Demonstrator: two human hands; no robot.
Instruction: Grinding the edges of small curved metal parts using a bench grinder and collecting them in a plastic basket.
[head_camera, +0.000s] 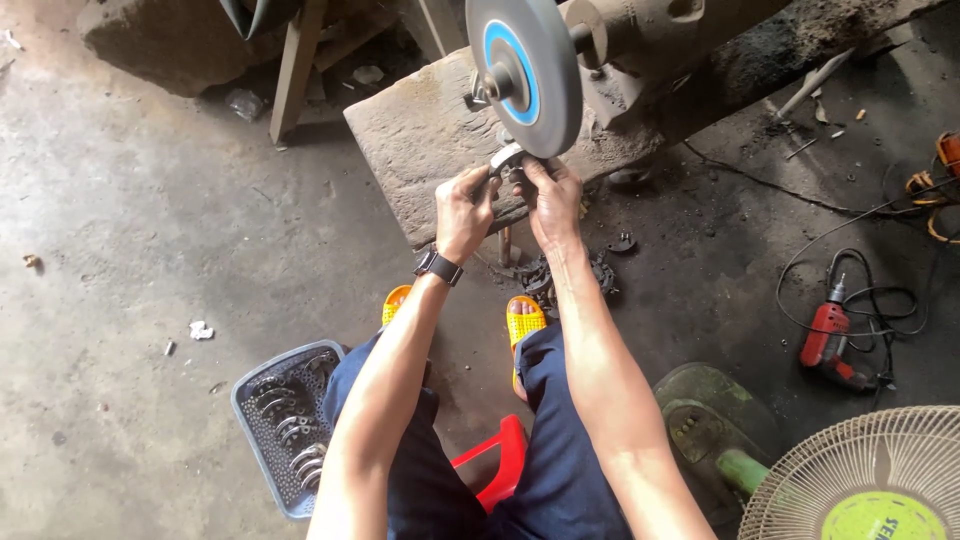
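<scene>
Bare forearms reach from dark blue trousers to a grinding wheel.

Both hands pinch one small, curved metal part (506, 158), shiny grey, against the lower rim of the grey wheel (527, 72) with its blue centre ring. Its rough stone counter (420, 150) sits on a stained concrete floor (140, 250). Left hand (466, 208) and right hand (552, 198) each have their grip closed tight on the part.
</scene>
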